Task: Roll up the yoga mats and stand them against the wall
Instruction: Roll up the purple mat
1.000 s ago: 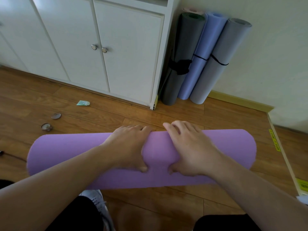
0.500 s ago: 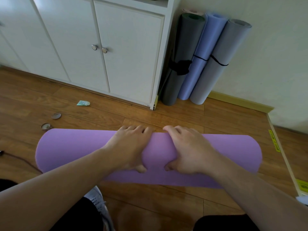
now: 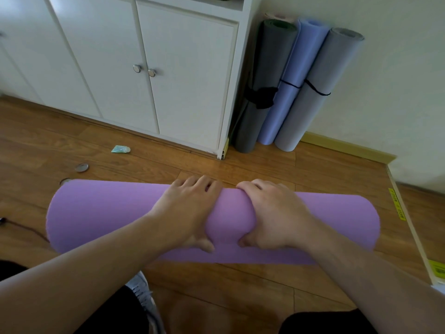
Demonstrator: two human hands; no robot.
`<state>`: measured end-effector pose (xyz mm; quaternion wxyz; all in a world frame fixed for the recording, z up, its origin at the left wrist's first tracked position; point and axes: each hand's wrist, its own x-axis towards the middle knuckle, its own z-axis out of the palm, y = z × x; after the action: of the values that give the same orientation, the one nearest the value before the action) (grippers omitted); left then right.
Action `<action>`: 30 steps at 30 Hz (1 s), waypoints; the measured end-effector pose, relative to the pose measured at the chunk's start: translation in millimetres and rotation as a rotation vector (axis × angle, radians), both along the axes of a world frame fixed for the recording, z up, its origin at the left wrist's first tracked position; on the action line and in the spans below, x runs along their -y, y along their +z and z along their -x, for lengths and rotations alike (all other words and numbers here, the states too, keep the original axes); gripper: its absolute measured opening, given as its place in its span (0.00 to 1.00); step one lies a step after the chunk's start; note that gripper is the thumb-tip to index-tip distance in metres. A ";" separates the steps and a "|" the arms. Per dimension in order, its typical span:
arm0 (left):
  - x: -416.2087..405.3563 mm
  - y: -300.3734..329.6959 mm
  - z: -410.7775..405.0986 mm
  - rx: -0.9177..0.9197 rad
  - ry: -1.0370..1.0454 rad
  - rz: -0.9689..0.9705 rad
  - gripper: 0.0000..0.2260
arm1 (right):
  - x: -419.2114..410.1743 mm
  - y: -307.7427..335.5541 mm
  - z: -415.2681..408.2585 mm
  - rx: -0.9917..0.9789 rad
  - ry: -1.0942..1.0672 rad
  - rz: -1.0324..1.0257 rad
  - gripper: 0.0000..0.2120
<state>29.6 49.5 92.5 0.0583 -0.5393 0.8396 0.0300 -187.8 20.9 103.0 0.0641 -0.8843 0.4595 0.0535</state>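
With both hands, left (image 3: 190, 213) and right (image 3: 272, 215), gripping the purple mat (image 3: 101, 213), we should roll evenly, keeping its ends flush.

Bare wooden floor (image 3: 252, 165) lies open between the rolled purple foam mat (image 3: 108, 213) under my hands and the white cabinet (image 3: 187, 80). Three rolled mats (image 3: 286, 92) fill the wall corner. A small round metal disc (image 3: 81, 167) lies near the purple mat's left end.
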 end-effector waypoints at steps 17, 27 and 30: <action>-4.5 -2.8 -1.8 0.025 0.043 -0.061 0.52 | -1.1 -3.3 -3.0 -0.030 0.022 0.008 0.49; 6.9 -1.7 -6.4 -0.078 0.110 -0.117 0.43 | -11.3 -1.7 -4.5 -0.071 0.049 0.007 0.62; 6.8 0.6 -8.0 -0.104 0.117 -0.151 0.42 | -9.6 -5.8 -6.4 -0.066 0.076 0.042 0.56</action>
<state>37.6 42.6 93.1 0.0533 -0.5792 0.8038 0.1247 -181.4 30.5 97.1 0.0284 -0.8999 0.4285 0.0755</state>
